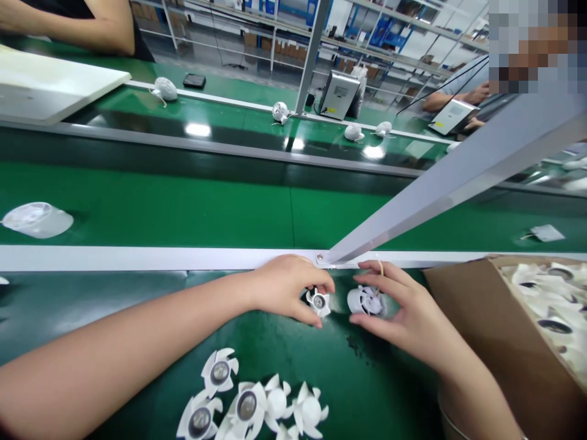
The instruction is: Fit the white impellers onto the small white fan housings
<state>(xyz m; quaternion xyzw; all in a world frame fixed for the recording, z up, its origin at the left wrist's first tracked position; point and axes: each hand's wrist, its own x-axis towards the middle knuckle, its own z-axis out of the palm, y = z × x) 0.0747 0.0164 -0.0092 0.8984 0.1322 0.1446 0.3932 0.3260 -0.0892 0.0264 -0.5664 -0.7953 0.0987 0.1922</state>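
Observation:
My left hand (287, 287) is closed around a small white fan impeller (318, 301), held between thumb and fingers with its hub facing me. Just to the right, my right hand (403, 299) curls its thumb and a finger around a white round fan housing (364, 300) with a vented face; its upper fingers are raised. Both parts are close to the green worktop, a short gap apart. Nearer to me lies a group of loose white impellers (247, 403), some showing a grey ring in the hub, others a plain white cap.
A cardboard box (481, 330) of white impellers stands at right. Beyond the white rail (137, 258) runs a green belt (206, 208) carrying a white housing (39, 220). A slanted grey post (435, 165) rises ahead of my hands. Co-workers sit across the line.

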